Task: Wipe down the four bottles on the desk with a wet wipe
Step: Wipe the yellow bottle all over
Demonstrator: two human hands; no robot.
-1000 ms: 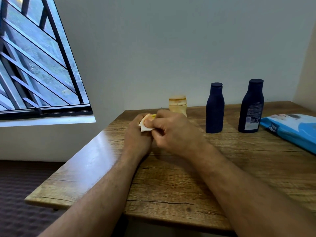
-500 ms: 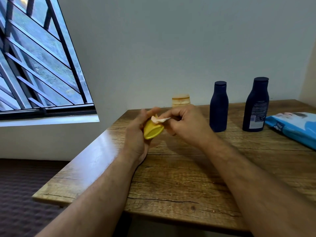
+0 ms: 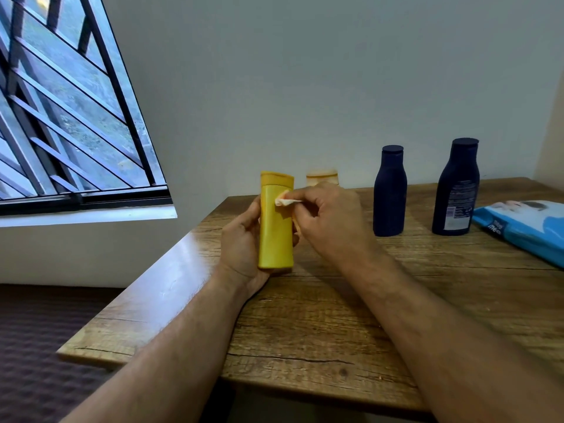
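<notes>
My left hand (image 3: 241,239) grips a yellow bottle (image 3: 275,230) and holds it upright above the wooden desk (image 3: 335,315). My right hand (image 3: 329,218) pinches a small white wet wipe (image 3: 285,202) against the upper front of that bottle. Behind my right hand, only the top of a pale orange bottle (image 3: 322,177) shows. Two dark blue bottles stand further right near the wall: a smaller one (image 3: 390,192) and a taller one with a label (image 3: 457,189).
A blue pack of wipes (image 3: 528,227) lies at the desk's right edge. The wall runs behind the bottles. A barred window (image 3: 61,111) is at the left, with dark floor (image 3: 30,346) below the desk's left edge.
My left hand has turned the yellow bottle from tilted and mostly hidden to upright, facing me. My right hand has brought the wipe onto its upper front.
</notes>
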